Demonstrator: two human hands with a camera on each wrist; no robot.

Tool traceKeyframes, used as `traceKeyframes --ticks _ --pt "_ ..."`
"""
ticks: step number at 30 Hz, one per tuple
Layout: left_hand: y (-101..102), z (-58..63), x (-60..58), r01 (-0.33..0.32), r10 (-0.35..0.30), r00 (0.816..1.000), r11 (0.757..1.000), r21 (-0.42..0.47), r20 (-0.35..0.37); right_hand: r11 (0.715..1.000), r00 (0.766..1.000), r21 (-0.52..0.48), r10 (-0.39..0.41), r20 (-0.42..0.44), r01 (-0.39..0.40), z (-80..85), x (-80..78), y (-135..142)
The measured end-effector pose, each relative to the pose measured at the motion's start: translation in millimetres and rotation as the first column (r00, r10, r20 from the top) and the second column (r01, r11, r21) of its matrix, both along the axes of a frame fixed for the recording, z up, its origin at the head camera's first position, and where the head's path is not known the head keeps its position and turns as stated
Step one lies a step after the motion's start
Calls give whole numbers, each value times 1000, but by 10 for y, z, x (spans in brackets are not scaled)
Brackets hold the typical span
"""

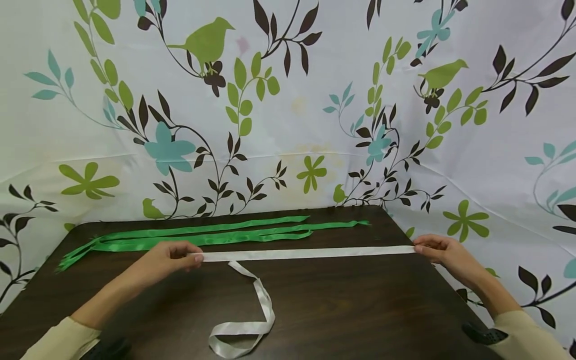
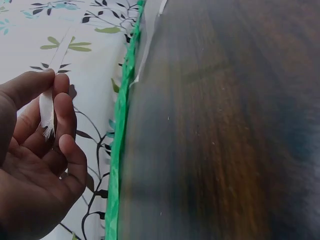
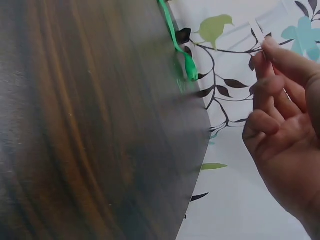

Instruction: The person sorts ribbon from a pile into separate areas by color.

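A white ribbon point(image 1: 310, 253) is stretched nearly level between the two hands, above the dark table. My left hand point(image 1: 173, 256) pinches its left end between thumb and index finger. In the left wrist view the ribbon's frayed tip point(image 2: 47, 117) hangs below that pinch, in front of the palm. At the other end, thumb and forefinger of my right hand point(image 1: 443, 252) pinch the ribbon, with the other fingers loosely curled in the right wrist view. A second length of white ribbon point(image 1: 265, 305) lies loosely looped on the table between the hands, nearer the front.
Several green ribbons point(image 1: 189, 242), gathered together at their left end, lie along the back of the dark wooden table point(image 1: 351, 305). Behind it hangs a white curtain point(image 1: 288, 130) printed with birds, leaves and flowers. The table's right edge runs beneath the right forearm.
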State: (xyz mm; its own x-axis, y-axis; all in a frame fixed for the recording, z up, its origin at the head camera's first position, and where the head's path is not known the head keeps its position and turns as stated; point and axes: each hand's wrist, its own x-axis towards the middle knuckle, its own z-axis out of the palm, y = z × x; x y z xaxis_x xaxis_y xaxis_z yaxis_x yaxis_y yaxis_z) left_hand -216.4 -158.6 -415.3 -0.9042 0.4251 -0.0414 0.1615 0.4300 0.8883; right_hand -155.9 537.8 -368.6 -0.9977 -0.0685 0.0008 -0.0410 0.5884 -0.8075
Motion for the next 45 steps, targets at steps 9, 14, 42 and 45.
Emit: traceKeyframes --ticks 9,14,42,45 --pt "352 -156 -310 126 -127 991 992 -30 -32 971 985 203 -102 -143 130 20 -212 139" --pt "534 -149 -418 170 -172 983 985 -35 -66 931 955 305 -119 -273 203 -3 -398 134" --pt "782 -271 -453 88 -142 964 968 -235 -223 885 959 398 -154 -240 241 -518 -863 20" --pt "793 -282 -432 80 -152 950 962 -260 -273 871 959 429 -144 -243 239 -546 -857 56"
